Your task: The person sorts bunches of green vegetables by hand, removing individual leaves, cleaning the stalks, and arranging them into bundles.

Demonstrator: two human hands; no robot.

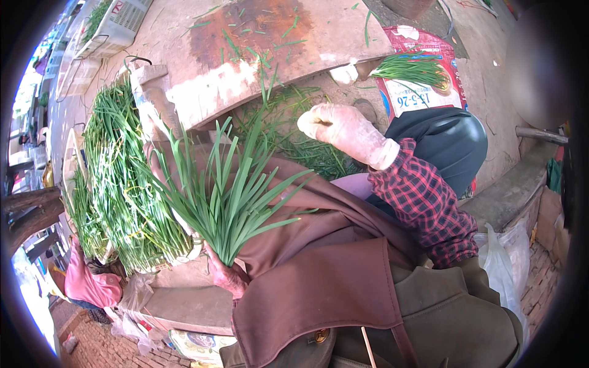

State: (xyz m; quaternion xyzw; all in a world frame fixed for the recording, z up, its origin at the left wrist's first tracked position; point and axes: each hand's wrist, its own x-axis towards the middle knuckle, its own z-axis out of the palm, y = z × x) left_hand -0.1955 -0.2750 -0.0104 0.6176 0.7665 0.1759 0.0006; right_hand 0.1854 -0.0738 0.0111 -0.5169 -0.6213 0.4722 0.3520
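Note:
My left hand (226,276), bare, is closed round the base of a bunch of long green leafy stalks (230,207), probably chives. The leaves fan out over my brown apron (317,230). My right hand (343,129), in a pale glove, is raised above the right knee side, its fingers curled; whether something small is between them cannot be seen. A large heap of similar green stalks (124,184) lies at the left. A smaller bunch of greens (414,71) rests on a red and white printed sack (423,99), beyond my right hand.
A low board (285,46) with a wet brown stain and scattered leaf bits lies ahead. Loose leaves (313,154) litter the ground beneath its edge. White plastic crates (117,27) stand at the upper left. Another person in pink (92,283) is at the lower left. Plastic bags (501,262) hang at the right.

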